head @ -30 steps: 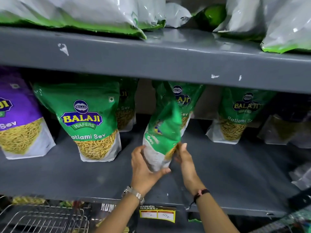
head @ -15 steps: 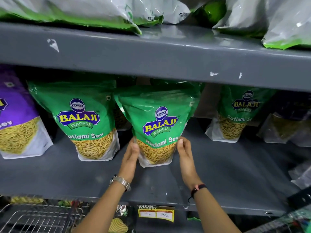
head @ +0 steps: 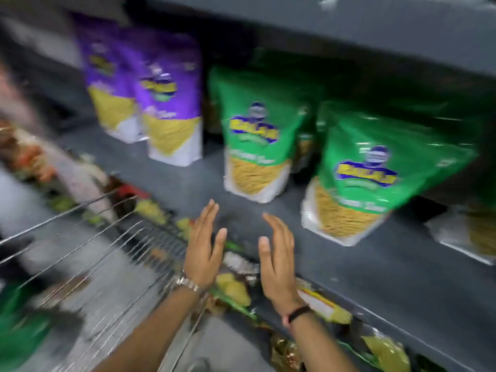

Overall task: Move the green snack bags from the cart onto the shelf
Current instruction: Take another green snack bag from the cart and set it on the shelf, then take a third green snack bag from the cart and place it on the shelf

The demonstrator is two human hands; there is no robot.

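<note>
The view is blurred by motion. Two green snack bags stand upright on the grey shelf [head: 375,269]: one [head: 257,146] at the centre and one [head: 370,173] to its right, leaning forward a little. My left hand [head: 202,251] and my right hand [head: 277,259] hover side by side over the shelf's front edge, palms facing each other, fingers apart and holding nothing. Both hands are below and clear of the bags. A blurred green shape [head: 18,328] lies in the wire cart [head: 88,253] at the lower left.
Two purple snack bags [head: 166,103] stand to the left of the green ones. Another bag [head: 472,232] shows partly at the right edge. An upper grey shelf [head: 349,22] overhangs the bags. Packets [head: 233,288] on a lower shelf sit under my wrists.
My hands have let go of the green bag, which now stands on the shelf, and have drawn back toward me. The view has swung left and down, showing the cart.
</note>
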